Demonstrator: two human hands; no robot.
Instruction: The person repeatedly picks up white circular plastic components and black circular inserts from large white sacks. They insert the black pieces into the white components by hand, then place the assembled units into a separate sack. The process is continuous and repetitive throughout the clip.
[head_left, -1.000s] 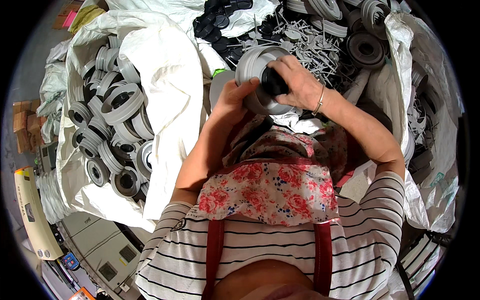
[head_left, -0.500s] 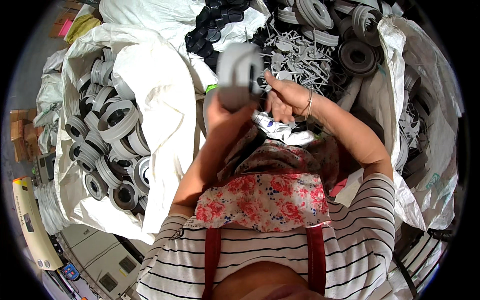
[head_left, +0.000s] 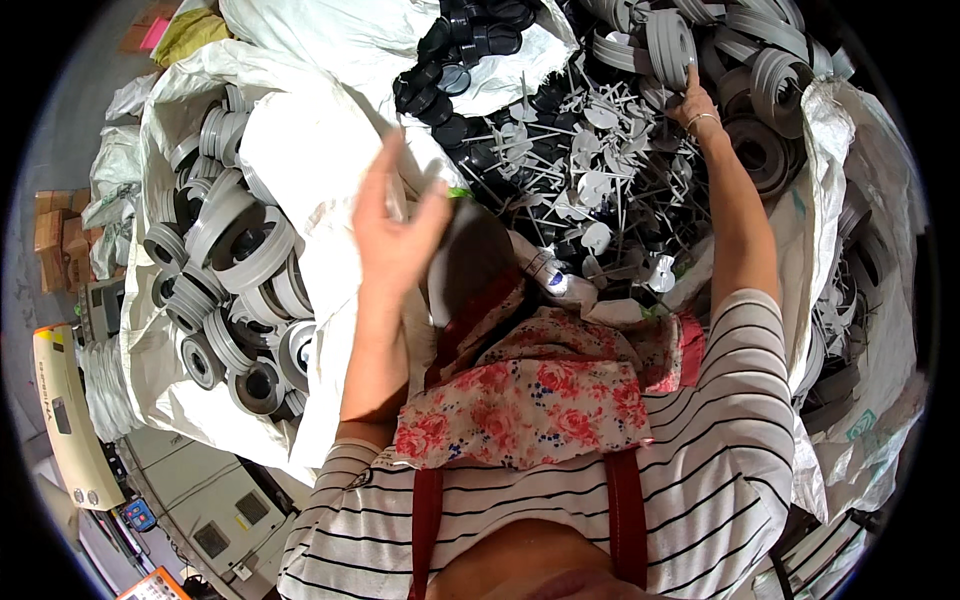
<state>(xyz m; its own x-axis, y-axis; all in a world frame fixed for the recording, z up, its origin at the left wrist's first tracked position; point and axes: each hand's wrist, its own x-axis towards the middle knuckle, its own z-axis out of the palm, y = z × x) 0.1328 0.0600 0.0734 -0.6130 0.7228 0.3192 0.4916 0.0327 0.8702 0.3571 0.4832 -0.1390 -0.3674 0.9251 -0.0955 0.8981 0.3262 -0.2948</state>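
Observation:
My left hand (head_left: 392, 235) is raised with its fingers spread and slightly blurred, holding nothing, beside the white sack's folded edge (head_left: 315, 150). Ahead to the right, my right hand (head_left: 697, 108) has its fingers on the rim of a grey ribbed plastic ring (head_left: 672, 48); some of those fingers are hidden. Between my hands lies a heap of small grey plastic pieces with thin stems (head_left: 600, 140), mixed with black parts. Inside the left sack, grey rings with black centres are piled, a large ring (head_left: 262, 262) near the top.
More grey rings (head_left: 780, 90) lie at the far right. Black round parts (head_left: 450, 80) rest on white sacking at the back. Another white sack (head_left: 870, 400) stands on my right. A cream-coloured machine (head_left: 70, 420) and cardboard boxes (head_left: 62, 240) are at the far left.
My left hand has let go of the grey ring and moved left, opening. Another ring shows on the left sack's pile. My right hand has reached forward and right to a ring.

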